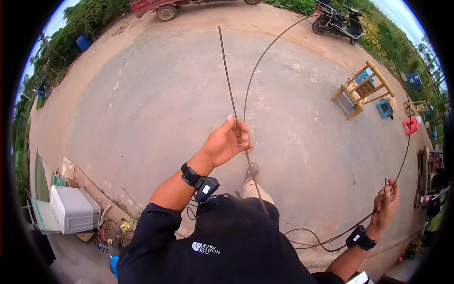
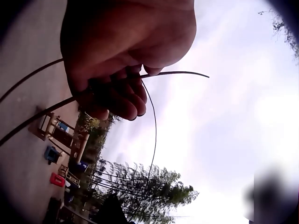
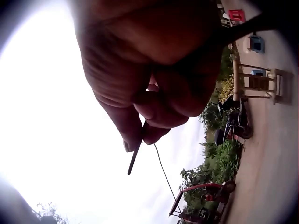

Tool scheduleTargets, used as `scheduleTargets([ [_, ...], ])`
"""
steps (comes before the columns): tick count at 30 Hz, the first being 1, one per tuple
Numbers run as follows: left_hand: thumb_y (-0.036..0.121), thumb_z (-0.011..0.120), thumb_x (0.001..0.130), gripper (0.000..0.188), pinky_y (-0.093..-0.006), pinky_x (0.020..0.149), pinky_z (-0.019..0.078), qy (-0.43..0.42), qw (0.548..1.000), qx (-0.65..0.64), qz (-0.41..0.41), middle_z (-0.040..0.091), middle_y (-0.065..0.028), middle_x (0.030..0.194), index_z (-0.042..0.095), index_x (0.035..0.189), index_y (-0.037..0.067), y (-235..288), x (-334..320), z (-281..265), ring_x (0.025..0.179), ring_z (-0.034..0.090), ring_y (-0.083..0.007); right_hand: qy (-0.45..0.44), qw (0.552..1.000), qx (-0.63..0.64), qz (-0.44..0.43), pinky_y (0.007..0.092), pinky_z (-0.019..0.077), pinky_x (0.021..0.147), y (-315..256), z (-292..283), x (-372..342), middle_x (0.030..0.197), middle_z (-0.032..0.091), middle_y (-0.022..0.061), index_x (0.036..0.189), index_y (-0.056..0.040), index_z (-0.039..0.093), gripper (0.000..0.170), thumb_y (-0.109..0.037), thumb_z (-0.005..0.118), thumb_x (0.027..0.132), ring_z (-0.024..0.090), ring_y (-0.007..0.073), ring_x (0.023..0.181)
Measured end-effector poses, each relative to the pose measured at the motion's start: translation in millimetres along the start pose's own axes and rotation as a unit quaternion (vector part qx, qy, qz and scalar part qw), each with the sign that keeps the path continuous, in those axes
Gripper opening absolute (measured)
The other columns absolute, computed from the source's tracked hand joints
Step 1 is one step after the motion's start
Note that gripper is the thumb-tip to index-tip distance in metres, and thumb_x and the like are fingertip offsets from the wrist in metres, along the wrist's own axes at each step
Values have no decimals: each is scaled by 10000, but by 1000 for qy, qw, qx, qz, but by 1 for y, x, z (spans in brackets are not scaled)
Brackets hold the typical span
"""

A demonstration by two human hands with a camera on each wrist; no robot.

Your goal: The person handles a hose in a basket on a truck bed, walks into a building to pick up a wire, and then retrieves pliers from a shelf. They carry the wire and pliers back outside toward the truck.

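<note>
My left hand [image 1: 227,144] is raised in front of the body and holds a long thin brown rod [image 1: 227,71], its fingers curled and its thumb against it. The rod's free end points up and away; its other end runs down over the shirt. A thinner stretch, the bent loop [image 1: 248,87], arcs from the left hand across to the right side. At lower right, my right hand [image 1: 386,206] pinches the rod between thumb and fingers; a short rod end [image 3: 134,161] sticks out past the fingertips in the right wrist view. More curved lengths [image 1: 326,241] trail below that hand.
Concrete ground [image 1: 156,104] spreads ahead. A bamboo chair [image 1: 362,90], a blue stool [image 1: 385,109] and a red stool [image 1: 410,126] stand at right. A motorbike [image 1: 338,23] and a red vehicle [image 1: 165,9] are farther off. A white box-shaped appliance [image 1: 75,208] is at left.
</note>
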State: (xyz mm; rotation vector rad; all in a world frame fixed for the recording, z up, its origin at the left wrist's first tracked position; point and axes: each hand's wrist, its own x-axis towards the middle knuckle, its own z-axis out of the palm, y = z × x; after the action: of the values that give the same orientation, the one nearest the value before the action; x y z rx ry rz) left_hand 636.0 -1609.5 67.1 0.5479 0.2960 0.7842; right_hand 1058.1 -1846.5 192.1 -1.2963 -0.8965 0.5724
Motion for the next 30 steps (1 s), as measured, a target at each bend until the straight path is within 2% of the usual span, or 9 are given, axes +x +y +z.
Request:
scheduleTargets([
  [5,497,284,990,470,-376,829,451,113,990,-6,86,498,-27,716,476,793,116,76,39,-48,720,512,-167,-167,985,22,33,136,223,386,81,123,210,810,474,-26,1220,8,444,433,-156,647,875,316,-5,489],
  [6,501,274,990,473,-361,802,447,108,989,5,95,464,-12,686,442,763,122,62,30,-42,684,478,-155,-188,981,35,28,136,223,386,96,127,224,810,474,-26,1220,8,444,433,-156,647,875,316,-5,489],
  [11,499,251,995,479,-318,702,422,166,970,0,177,362,27,608,399,725,131,124,47,-61,579,372,-127,-334,942,26,-9,140,227,395,106,290,357,742,447,-40,1184,17,455,411,-156,645,863,312,-7,481],
  [14,495,244,997,483,-306,663,408,201,965,-11,170,329,37,578,390,717,130,148,77,-86,540,334,-113,-386,922,26,-28,143,236,417,119,368,413,716,445,-42,1167,17,462,406,-144,649,844,326,-5,492],
  [16,498,246,996,489,-305,649,411,208,971,3,120,321,39,561,387,709,128,170,96,-107,518,321,-103,-425,904,3,-46,143,233,417,122,417,441,709,449,-47,1167,22,462,408,-136,645,838,341,-6,505],
  [20,496,257,996,487,-320,686,423,180,973,-6,146,358,30,586,412,719,126,218,145,-170,551,367,-121,-410,911,-21,-46,148,237,420,134,492,497,704,464,-44,1173,44,464,420,-124,645,833,351,-3,508],
  [22,487,267,998,479,-346,739,430,293,926,-20,238,405,11,629,447,742,124,261,187,-196,605,420,-148,-399,916,-12,-44,148,243,421,133,526,538,709,470,-45,1178,50,462,428,-121,646,832,360,-1,511],
  [26,464,335,995,410,-365,773,430,312,907,-89,268,408,5,664,445,774,137,360,273,-237,639,428,-168,-334,942,-32,-28,153,239,416,137,585,610,686,458,-50,1173,56,459,435,-126,653,828,361,-1,499],
  [30,461,372,987,387,-356,764,428,305,906,-70,285,387,16,655,427,770,146,420,345,-288,632,410,-155,-324,945,-20,-32,153,245,409,160,631,662,688,467,-42,1171,54,450,448,-136,662,824,359,2,488],
])
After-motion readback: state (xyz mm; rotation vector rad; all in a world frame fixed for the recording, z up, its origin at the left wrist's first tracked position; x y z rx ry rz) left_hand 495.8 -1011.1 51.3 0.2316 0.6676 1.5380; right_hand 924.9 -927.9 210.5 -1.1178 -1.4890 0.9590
